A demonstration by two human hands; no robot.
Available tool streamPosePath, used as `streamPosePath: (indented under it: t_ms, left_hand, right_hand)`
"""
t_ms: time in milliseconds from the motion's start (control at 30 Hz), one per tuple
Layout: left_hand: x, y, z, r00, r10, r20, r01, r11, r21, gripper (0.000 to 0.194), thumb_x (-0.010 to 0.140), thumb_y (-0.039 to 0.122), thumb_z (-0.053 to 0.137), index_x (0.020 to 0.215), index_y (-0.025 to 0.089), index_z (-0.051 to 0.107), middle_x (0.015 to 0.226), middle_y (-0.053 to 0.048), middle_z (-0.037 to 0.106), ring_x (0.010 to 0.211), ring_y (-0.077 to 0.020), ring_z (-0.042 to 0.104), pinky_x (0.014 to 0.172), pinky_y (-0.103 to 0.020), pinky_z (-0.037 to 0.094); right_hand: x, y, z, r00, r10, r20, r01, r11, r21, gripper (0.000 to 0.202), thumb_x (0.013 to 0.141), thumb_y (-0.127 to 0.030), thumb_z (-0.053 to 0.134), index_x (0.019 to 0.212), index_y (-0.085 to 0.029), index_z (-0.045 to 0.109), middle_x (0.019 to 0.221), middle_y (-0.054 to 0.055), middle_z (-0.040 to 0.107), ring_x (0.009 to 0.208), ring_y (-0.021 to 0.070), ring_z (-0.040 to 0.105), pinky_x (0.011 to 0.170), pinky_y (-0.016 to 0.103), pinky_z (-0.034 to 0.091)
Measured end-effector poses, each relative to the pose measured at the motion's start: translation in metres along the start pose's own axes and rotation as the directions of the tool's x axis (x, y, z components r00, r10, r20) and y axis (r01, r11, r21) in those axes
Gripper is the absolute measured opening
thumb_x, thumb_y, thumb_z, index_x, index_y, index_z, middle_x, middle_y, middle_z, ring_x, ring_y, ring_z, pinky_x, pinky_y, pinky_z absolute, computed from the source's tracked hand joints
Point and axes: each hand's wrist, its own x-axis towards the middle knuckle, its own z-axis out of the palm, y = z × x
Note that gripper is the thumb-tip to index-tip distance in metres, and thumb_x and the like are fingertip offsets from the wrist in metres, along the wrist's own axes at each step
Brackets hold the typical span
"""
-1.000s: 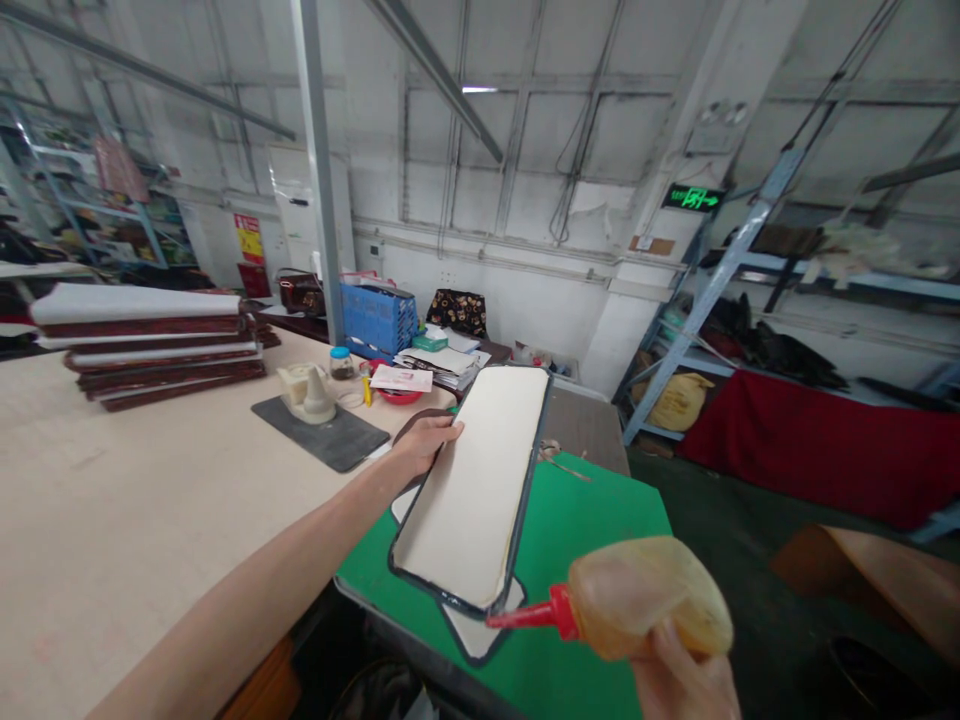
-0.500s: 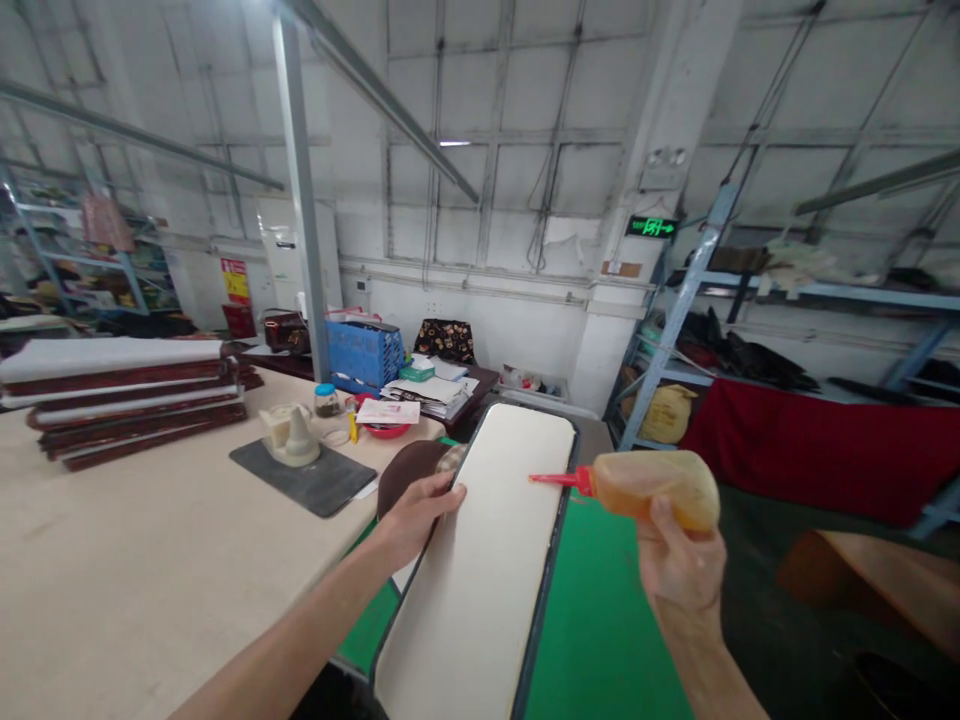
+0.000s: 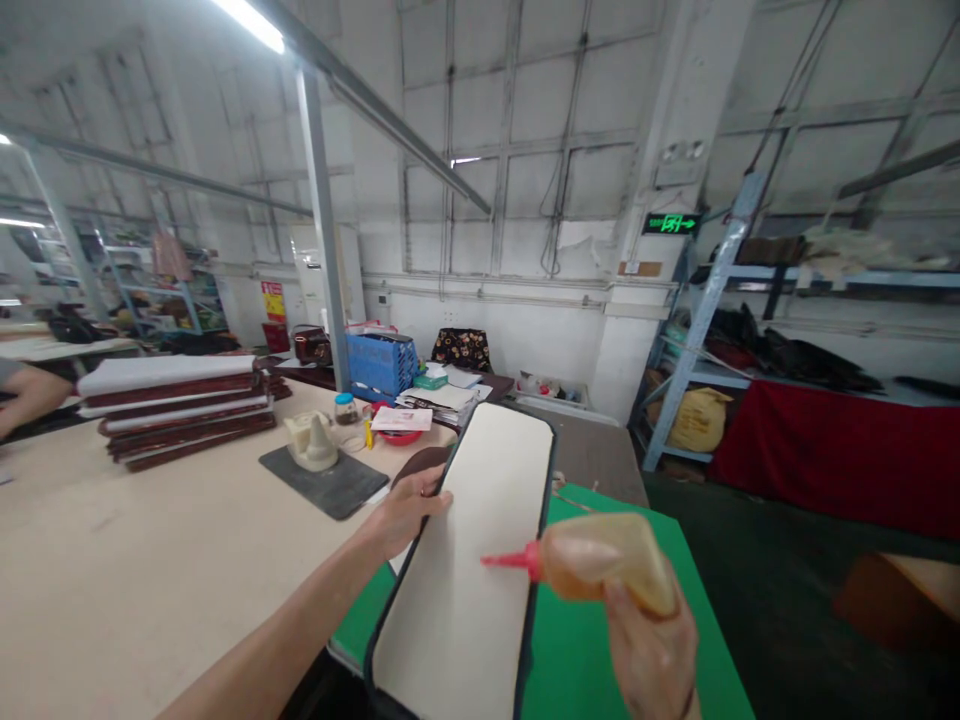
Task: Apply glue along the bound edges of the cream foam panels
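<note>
My left hand [image 3: 409, 508] grips the left edge of a long white panel [image 3: 480, 600] with rounded corners and a dark rim, thumb on its face. The panel is tilted up in front of me, over a green surface [image 3: 600, 650]. In my right hand [image 3: 652, 640] is a squeeze bottle [image 3: 607, 560] of amber liquid, probably glue, lying nearly level. Its red nozzle [image 3: 510, 560] points left over the middle of the panel; whether the tip touches the panel I cannot tell. A brown rounded piece [image 3: 424, 460] shows partly behind the panel.
On the beige table [image 3: 150, 560] at left are a stack of brown and white sheets [image 3: 180, 405], a tape dispenser [image 3: 311, 442] on a dark mat [image 3: 330, 485], and a jar [image 3: 345, 408]. A blue crate [image 3: 382, 365] stands behind. Another person's arm [image 3: 34, 395] shows at far left.
The bottle in my right hand has moved down and left, its nozzle now farther over the panel. My left hand keeps its hold on the panel's edge. The view has turned slightly left.
</note>
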Motion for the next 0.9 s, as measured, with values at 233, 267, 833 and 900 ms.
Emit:
streamPosePath:
  t_ms: [233, 267, 833, 900]
  left_hand:
    - [-0.014, 0.002, 0.028, 1.0, 0.018, 0.011, -0.018, 1.0, -0.007, 0.055, 0.064, 0.025, 0.075, 0.117, 0.013, 0.062, 0.1, -0.011, 0.071, 0.091, -0.0254, 0.066, 0.075, -0.028, 0.049]
    - [-0.013, 0.002, 0.028, 1.0, 0.029, -0.004, -0.029, 1.0, -0.009, 0.057, 0.064, 0.025, 0.075, 0.119, 0.013, 0.061, 0.1, -0.011, 0.072, 0.091, -0.0256, 0.066, 0.075, -0.029, 0.049]
    - [-0.038, 0.0, 0.026, 0.993, 0.065, -0.101, -0.062, 0.997, 0.036, 0.063, 0.065, 0.024, 0.074, 0.125, 0.014, 0.058, 0.102, -0.011, 0.071, 0.089, -0.0258, 0.067, 0.07, -0.028, 0.051]
    - [-0.041, -0.001, 0.022, 0.991, 0.069, -0.117, -0.065, 0.997, 0.039, 0.063, 0.065, 0.025, 0.074, 0.125, 0.014, 0.057, 0.101, -0.012, 0.071, 0.088, -0.0261, 0.067, 0.069, -0.028, 0.051]
  right_hand:
    - [0.06, 0.002, 0.023, 0.998, -0.012, -0.064, 0.025, 0.979, 0.204, 0.06, 0.056, -0.041, 0.081, 0.104, -0.015, 0.058, 0.094, 0.008, 0.066, 0.085, 0.0222, 0.063, 0.077, 0.033, 0.052]
    - [0.048, 0.007, 0.019, 1.0, 0.005, -0.011, -0.003, 0.985, 0.175, 0.057, 0.058, -0.039, 0.08, 0.104, -0.014, 0.059, 0.093, 0.009, 0.067, 0.083, 0.0221, 0.064, 0.074, 0.032, 0.053]
    - [0.022, 0.015, -0.009, 0.952, 0.037, 0.305, -0.051, 0.998, 0.036, 0.055, 0.064, -0.037, 0.078, 0.11, -0.013, 0.06, 0.094, 0.01, 0.068, 0.08, 0.0255, 0.065, 0.069, 0.033, 0.054]
    - [0.016, 0.015, -0.012, 0.949, 0.021, 0.314, -0.034, 0.999, 0.039, 0.053, 0.064, -0.037, 0.078, 0.108, -0.013, 0.061, 0.09, 0.01, 0.069, 0.076, 0.0245, 0.065, 0.066, 0.032, 0.054]
